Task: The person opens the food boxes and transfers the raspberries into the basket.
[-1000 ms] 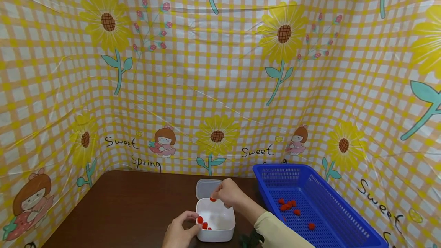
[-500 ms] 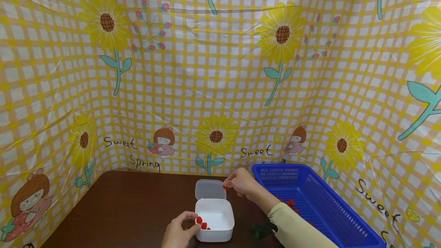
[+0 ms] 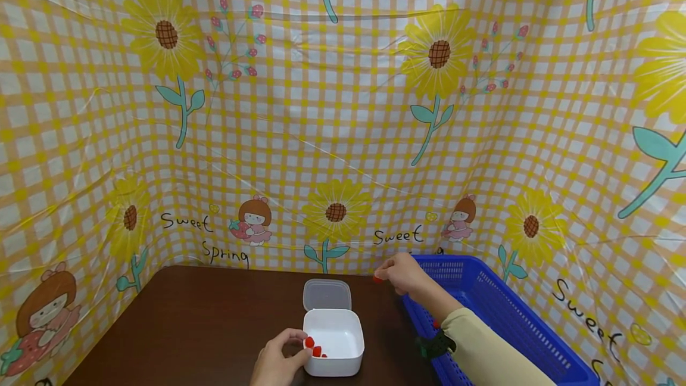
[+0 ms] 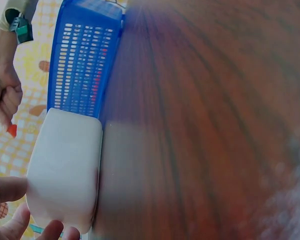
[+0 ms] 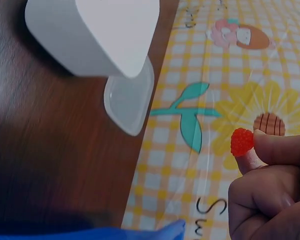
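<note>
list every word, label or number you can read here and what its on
"Sweet Spring": left of centre on the gingham cloth.
"Sweet": right of centre on the cloth; word below mostly hidden by the blue basket.
"Sweet": the cloth's right side; word below cut off.
Lower-left scrap: too cropped to read.
No text shows on the basket, white container or translucent lid.
</note>
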